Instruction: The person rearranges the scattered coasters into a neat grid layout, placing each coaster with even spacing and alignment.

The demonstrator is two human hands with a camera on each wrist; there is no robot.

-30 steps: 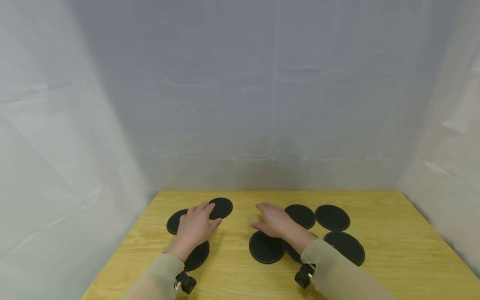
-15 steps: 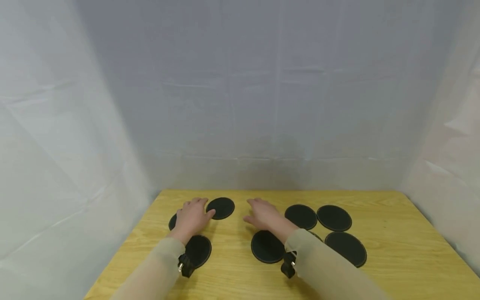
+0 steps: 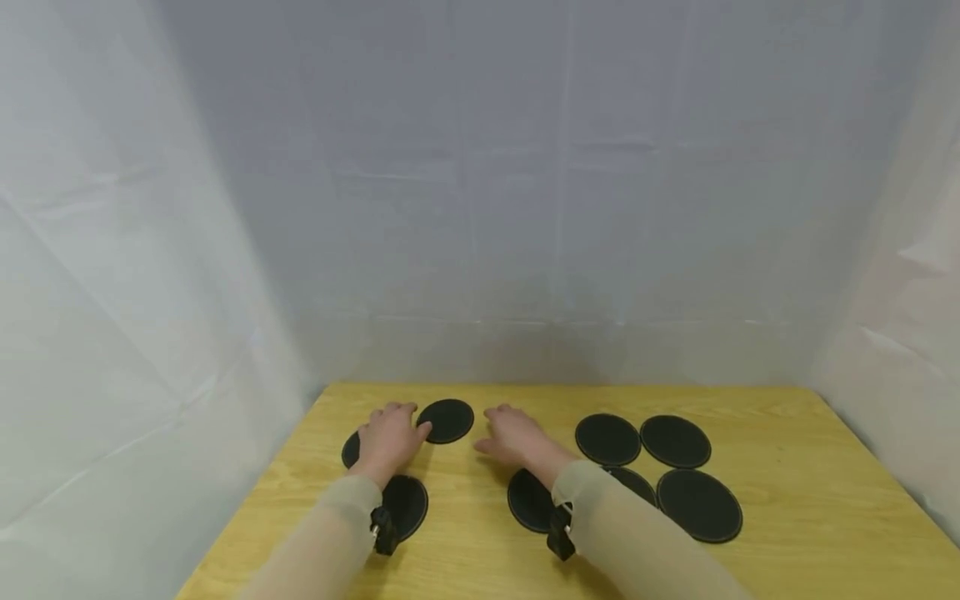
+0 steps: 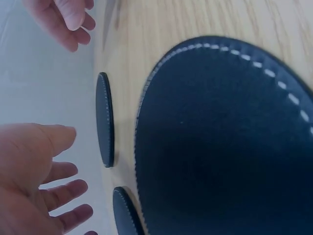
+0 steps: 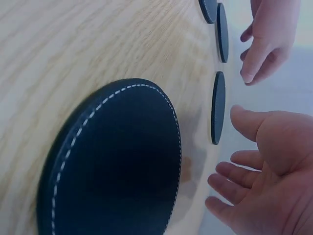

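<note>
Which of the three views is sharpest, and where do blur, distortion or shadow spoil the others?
Head view: sharpest, evenly lit, with only soft shadows beside the left hand and right hand on the table. Left wrist view: the near coaster looms large, stretched and soft-edged. Right wrist view: its coaster is similarly skewed, stitching blurred, centre dark.

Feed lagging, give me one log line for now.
left hand: open, over mat | right hand: open, by far mat | table: other mats lying flat

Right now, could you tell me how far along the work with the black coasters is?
Nothing looks gathered yet: the round black coasters lie singly on the wooden table. Both hands are open, the left hand and the right hand flanking the far-left coaster. The rest, including the right-hand cluster, lie untouched.
</note>
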